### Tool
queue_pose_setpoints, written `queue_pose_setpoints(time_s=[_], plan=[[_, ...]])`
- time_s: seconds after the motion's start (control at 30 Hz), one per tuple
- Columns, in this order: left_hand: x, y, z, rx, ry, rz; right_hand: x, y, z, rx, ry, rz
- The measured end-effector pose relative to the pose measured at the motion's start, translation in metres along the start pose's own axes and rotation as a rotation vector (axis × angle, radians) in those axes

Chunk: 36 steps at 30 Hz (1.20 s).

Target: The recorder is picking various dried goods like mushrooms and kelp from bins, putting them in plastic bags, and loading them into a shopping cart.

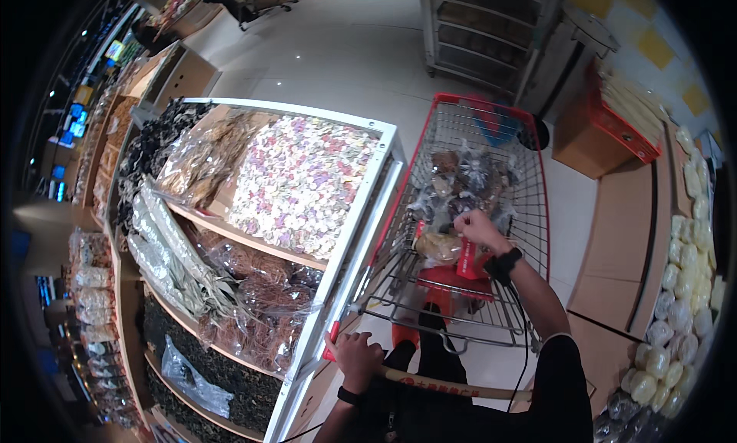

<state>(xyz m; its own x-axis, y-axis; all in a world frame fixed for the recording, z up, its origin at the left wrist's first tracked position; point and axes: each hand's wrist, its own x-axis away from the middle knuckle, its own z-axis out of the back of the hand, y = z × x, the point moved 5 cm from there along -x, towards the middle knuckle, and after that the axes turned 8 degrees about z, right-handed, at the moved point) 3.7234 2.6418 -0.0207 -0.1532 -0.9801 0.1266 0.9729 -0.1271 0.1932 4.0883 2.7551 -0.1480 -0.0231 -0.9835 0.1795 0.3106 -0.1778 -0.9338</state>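
Observation:
A shopping cart (546,205) with a wire basket and red rim stands in front of me. My left hand (359,360) is closed around the left end of its tan handle (430,385), beside a red corner piece. Inside the basket, my right hand (477,229) has curled fingers over several clear plastic bags (461,174) of dark and brown goods. What those fingers hold, if anything, is hidden. Just below that hand are a red packet (467,259) and a clear bag of pale yellowish food (437,248). A red panel (454,280) lies at the basket's near end.
On the left, a white-edged display bin (338,251) holds colourful round chips (299,178) and bagged dried goods. To the right stand a red-topped box of pale sticks (629,105) and a shelf of pale wrapped packs (675,289). A metal rack (487,28) is beyond the cart.

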Motion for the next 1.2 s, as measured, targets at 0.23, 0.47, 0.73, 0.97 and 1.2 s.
queue_pose_setpoints(time_s=[0.23, 0.47, 0.73, 0.97, 1.2], plan=[[0.030, -0.023, 0.006, -0.167, -0.001, 0.132, -0.092, 0.182, -0.109, 0.627, -0.266, -0.413], [0.049, -0.034, 0.016, -0.082, 0.053, 0.243, -0.090, 0.218, -0.141, 0.842, -0.047, -0.935], [0.054, -0.032, 0.020, -0.094, 0.189, 0.235, -0.100, 0.170, -0.151, 0.767, -0.224, -0.541], [0.066, -0.029, 0.025, -0.047, 0.149, 0.325, -0.080, 0.146, -0.131, 0.709, -0.079, -0.476], [0.073, -0.045, 0.013, 0.074, 0.016, 0.431, -0.082, 0.135, -0.111, 0.800, -0.023, -0.371]])
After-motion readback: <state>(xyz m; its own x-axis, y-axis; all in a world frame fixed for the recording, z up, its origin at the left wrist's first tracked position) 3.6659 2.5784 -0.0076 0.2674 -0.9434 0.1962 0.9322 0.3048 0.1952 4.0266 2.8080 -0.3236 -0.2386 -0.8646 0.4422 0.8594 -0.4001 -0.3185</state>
